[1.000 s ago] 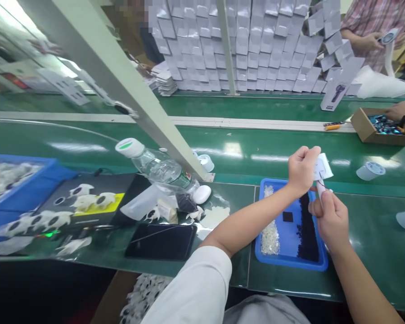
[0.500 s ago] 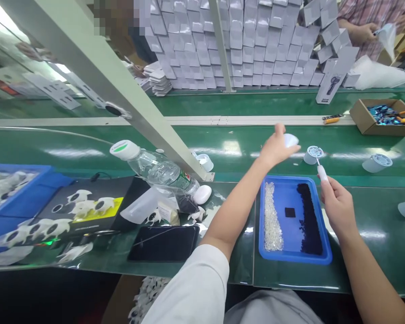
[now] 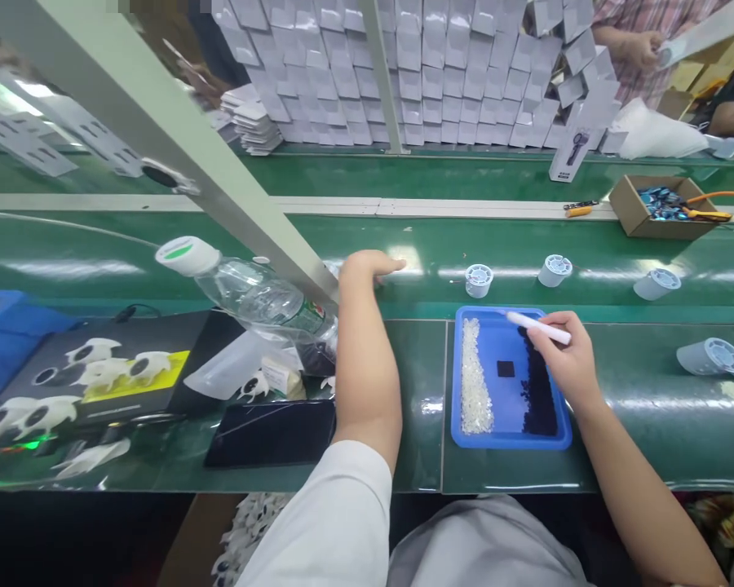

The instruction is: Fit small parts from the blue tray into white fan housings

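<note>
My right hand point(image 3: 563, 359) is closed around a white pen-shaped tool point(image 3: 541, 328), its thin tip pointing left above the far side of a blue tray point(image 3: 457, 383). White granules point(image 3: 475, 387) lie along the tray's left side and black ones point(image 3: 538, 399) along its right. A small black square point(image 3: 505, 369) sits between them. My left hand point(image 3: 370, 265) reaches to the foot of the slanted post, thumb stretched right, the other fingers mostly hidden. Beyond the tray stand light-blue spoked cup-like parts: one point(image 3: 479, 281) nearest the left hand, another point(image 3: 554, 271), and a tilted one point(image 3: 657, 284).
The slanted metal post point(image 3: 238, 179) crosses the left side. A plastic bottle point(image 3: 250, 285), a black tablet-like slab point(image 3: 272, 432) and panda-shaped pieces point(image 3: 95, 350) lie left. Across the bench are stacked white boxes point(image 3: 453, 73), a cardboard box point(image 3: 661, 220) and a co-worker's hands point(image 3: 642, 50).
My left hand has let go of a light-blue part, now standing beyond the tray, and moved left to the post. My right hand has drawn the tool from another part back over the tray.
</note>
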Demonstrator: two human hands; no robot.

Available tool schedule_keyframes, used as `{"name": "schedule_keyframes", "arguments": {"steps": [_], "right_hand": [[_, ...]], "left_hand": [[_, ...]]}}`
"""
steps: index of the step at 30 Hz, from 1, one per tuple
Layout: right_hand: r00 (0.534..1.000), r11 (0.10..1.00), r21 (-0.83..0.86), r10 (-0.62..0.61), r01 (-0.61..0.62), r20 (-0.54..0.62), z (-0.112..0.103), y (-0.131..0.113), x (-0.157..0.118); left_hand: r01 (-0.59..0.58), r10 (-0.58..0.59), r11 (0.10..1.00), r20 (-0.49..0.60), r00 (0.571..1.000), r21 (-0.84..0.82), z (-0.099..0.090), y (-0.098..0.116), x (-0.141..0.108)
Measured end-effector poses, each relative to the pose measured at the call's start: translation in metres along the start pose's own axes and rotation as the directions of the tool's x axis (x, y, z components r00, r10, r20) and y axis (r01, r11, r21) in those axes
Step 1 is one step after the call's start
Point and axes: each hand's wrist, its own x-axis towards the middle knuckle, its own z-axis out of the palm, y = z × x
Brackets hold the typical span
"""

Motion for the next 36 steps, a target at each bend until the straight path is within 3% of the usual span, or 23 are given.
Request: {"name": "schedule_keyframes", "arguments": {"steps": [3,8,12,14,17,21,27,32,36], "right_hand": [[0.993,0.998,0.054,-0.033,0.027,0.112,0.009,0.003,-0.002],[0.966,0.998,0.068,-0.003,-0.015,0.260,0.016,0.010,-0.003],[0.958,0.998,0.057,0.005,-0.022,0.287,0.015,0.011,-0.002],[0.958,0.998,0.055,0.002,-0.018,0.288,0.014,0.011,-0.002],[0.952,0.998,0.061,-0.011,-0.008,0.305,0.013,0.011,-0.002],[0.937,0.999,0.048,-0.017,0.000,0.348,0.014,0.012,-0.003],[0.937,1.000,0.024,-0.019,0.011,0.350,0.014,0.010,-0.002],[0.971,0.997,-0.029,-0.058,0.066,0.232,0.014,0.006,-0.002],[0.976,0.996,-0.036,-0.077,0.086,0.204,0.014,0.004,-0.002]], "left_hand": [[0.114,-0.107,0.990,0.080,0.991,-0.085,-0.002,-0.012,0.004],[0.088,-0.085,0.993,0.034,0.996,-0.079,-0.001,0.010,-0.005],[-0.018,0.015,0.996,-0.037,0.999,-0.088,0.000,0.030,-0.012],[-0.008,0.008,1.000,-0.052,0.999,-0.009,0.001,0.035,-0.013],[0.042,-0.043,0.998,0.010,0.999,0.051,0.001,0.032,-0.010],[0.101,-0.099,0.995,0.075,0.992,-0.023,0.000,0.016,-0.006],[0.156,-0.151,0.986,0.086,0.985,-0.064,-0.003,0.006,-0.008],[0.192,-0.191,0.980,0.027,0.981,-0.060,-0.010,0.006,-0.018],[0.102,-0.110,0.983,-0.045,0.993,-0.156,-0.013,0.012,-0.028]]}}
